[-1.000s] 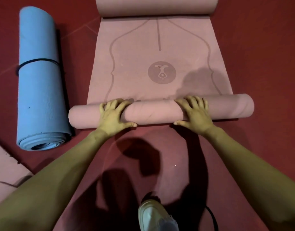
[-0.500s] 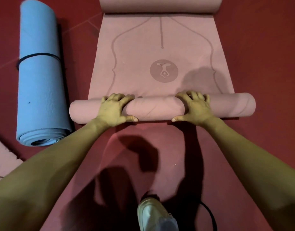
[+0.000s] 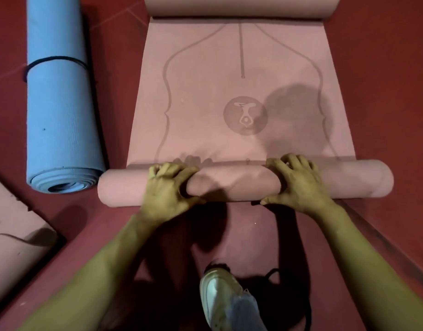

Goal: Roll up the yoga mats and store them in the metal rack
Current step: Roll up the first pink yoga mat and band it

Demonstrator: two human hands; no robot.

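Observation:
A pink yoga mat (image 3: 241,96) lies on the red floor, its near end wound into a thick roll (image 3: 236,182) running left to right. My left hand (image 3: 167,189) grips the roll left of its middle, fingers curled over the top. My right hand (image 3: 296,185) grips it right of the middle in the same way. The flat part carries a round logo (image 3: 245,115) and curved lines. Its far end curls up at the top edge (image 3: 239,5). No metal rack is in view.
A rolled blue mat (image 3: 60,99) with a black strap lies lengthwise on the left, its open end close to the pink roll's left end. Another pink mat (image 3: 12,237) shows at the lower left. My white shoe (image 3: 227,299) stands below the roll, beside a black cord (image 3: 272,274).
Both hands have shifted their hold on the roll and curled tighter over it. The roll sits a little nearer the round logo than a second ago.

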